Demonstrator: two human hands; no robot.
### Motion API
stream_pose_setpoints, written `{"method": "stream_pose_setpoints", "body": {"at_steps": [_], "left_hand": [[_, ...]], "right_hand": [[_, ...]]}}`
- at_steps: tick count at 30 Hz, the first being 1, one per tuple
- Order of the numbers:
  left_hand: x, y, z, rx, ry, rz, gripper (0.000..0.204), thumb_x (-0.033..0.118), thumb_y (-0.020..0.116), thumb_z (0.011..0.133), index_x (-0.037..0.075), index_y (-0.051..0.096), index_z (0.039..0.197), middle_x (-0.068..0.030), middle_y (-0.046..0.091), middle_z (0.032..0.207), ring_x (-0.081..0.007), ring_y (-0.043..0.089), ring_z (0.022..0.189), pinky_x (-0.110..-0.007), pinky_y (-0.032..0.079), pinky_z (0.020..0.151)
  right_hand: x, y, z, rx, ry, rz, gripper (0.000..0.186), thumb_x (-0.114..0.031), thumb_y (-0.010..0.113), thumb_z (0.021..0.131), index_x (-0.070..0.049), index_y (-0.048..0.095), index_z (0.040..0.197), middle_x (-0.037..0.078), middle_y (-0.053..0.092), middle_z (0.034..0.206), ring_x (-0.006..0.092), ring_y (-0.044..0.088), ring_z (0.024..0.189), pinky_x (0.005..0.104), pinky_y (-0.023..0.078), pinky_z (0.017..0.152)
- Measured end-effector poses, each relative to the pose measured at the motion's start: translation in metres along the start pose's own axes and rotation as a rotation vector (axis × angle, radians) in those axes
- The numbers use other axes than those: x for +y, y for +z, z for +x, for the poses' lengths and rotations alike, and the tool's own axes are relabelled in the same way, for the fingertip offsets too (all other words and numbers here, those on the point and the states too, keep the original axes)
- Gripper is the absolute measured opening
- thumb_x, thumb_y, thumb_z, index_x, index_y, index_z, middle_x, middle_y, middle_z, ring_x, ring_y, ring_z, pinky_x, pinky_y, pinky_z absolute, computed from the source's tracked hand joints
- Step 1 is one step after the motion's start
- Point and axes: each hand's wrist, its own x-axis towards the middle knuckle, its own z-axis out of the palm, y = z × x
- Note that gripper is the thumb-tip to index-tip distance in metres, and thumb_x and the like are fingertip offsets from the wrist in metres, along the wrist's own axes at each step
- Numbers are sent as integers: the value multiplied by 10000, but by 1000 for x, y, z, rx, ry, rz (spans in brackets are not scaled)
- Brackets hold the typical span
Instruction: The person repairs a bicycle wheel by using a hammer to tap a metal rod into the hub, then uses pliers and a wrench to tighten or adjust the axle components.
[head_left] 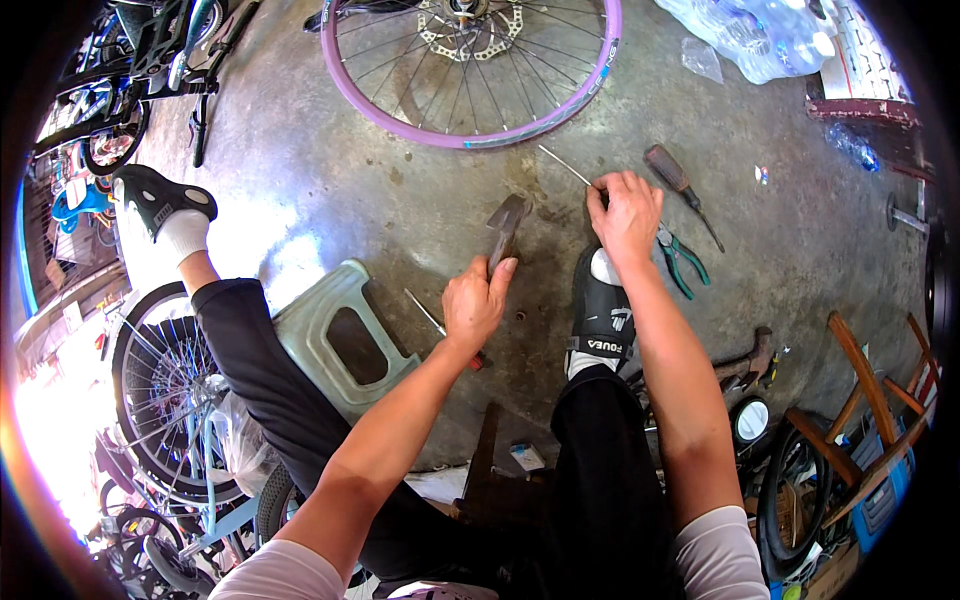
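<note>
My left hand point(475, 305) is closed round the short handle of a metal-headed hammer point(507, 213), just left of centre. My right hand point(625, 215) pinches a thin metal rod point(560, 160) near the floor, beside my right shoe point(600, 310); the rod's end in my fingers is hidden. Right of that hand lie a dark-handled screwdriver point(670, 170) and green-handled pliers point(690, 270). Another screwdriver point(475, 360) with a red handle lies partly behind my left wrist. A purple-rimmed bicycle wheel point(500, 134) with a brake disc is on the floor ahead of me.
A grey-green plastic stool point(300, 310) stands beside my left leg. Bicycles point(150, 60) and wheels point(170, 390) crowd the left side. At upper right are packed plastic bottles point(760, 40). A wooden frame point(860, 390), a tyre point(785, 500) and another hammer point(755, 360) sit at right.
</note>
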Motion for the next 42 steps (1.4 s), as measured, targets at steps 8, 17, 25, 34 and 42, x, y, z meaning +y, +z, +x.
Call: {"method": "stream_pose_setpoints", "body": {"at_steps": [8, 17, 25, 34, 42], "left_hand": [[13, 5, 12, -13, -10, 4, 547, 506, 542, 1063, -25, 643, 974, -305, 679, 843, -533, 651, 804, -580, 496, 714], [12, 8, 14, -5, 23, 30, 568, 531, 543, 1056, -19, 628, 946, -315, 676, 835, -547, 644, 792, -596, 494, 691], [6, 10, 7, -27, 8, 53, 579, 528, 541, 1058, -24, 610, 899, -314, 664, 787, -542, 647, 768, -592, 493, 679], [15, 8, 22, 32, 106, 42, 566, 535, 545, 1053, -7, 611, 904, -291, 664, 750, -527, 646, 715, -588, 495, 637], [35, 21, 59, 55, 204, 216, 546, 572, 570, 1028, 36, 617, 942, -250, 680, 711, -489, 672, 654, -587, 508, 583]], "right_hand": [[10, -4, -1, 3, -61, -66, 137, -155, 789, 822, -111, 664, 857, 59, 646, 876, 279, 644, 872, 424, 434, 822], [13, -5, -6, 7, -109, -14, 173, -195, 820, 826, -118, 672, 871, 49, 643, 888, 274, 643, 879, 421, 435, 839], [14, -4, -6, 1, -58, 51, 176, -211, 817, 846, -108, 676, 867, 48, 674, 874, 274, 647, 875, 417, 434, 848], [16, -7, 7, -192, 155, 141, 219, -238, 839, 824, -106, 664, 827, 32, 692, 830, 275, 669, 856, 417, 400, 774], [17, -4, 15, -263, 228, 183, 231, -230, 858, 785, -100, 668, 808, 50, 708, 834, 300, 688, 851, 443, 401, 776]]}}
